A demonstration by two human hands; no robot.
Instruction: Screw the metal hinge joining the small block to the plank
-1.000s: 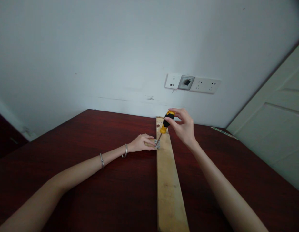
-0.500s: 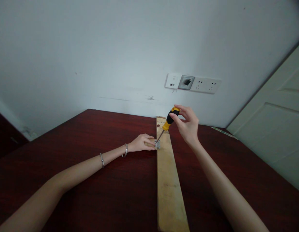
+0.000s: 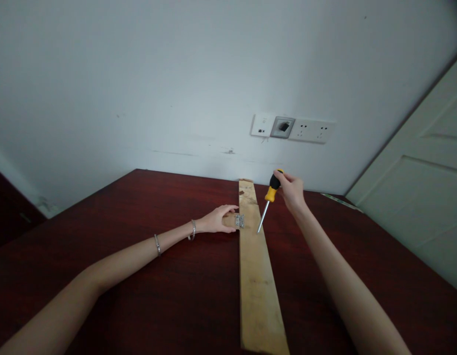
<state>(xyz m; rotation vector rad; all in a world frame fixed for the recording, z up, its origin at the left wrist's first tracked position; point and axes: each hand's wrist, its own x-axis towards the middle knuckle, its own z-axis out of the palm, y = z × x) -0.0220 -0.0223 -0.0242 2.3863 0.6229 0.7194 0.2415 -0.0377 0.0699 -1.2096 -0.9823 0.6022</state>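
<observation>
A long wooden board [image 3: 260, 286] lies lengthwise on the dark red table. Against its left edge sits a small wood block [image 3: 230, 220], and a metal hinge [image 3: 240, 221] spans the joint between the two. My left hand [image 3: 215, 220] grips the block, thumb and fingers on opposite sides of it. In my right hand [image 3: 293, 191] is a yellow and black screwdriver [image 3: 270, 193], held by the handle. Its shaft slants down to the left, the tip over the board's right part, apart from the hinge. Whether the tip touches the board I cannot tell.
The table [image 3: 169, 296] meets a white wall [image 3: 176, 88] at its far edge. Wall sockets [image 3: 311, 130] and a switch plate [image 3: 261, 125] are set above it. A pale panelled door [image 3: 428, 197] stands at the right.
My right hand has taken the screwdriver off the hinge and shifted it right. My left fingers have drawn back from the hinge and spread around the block, which now shows more.
</observation>
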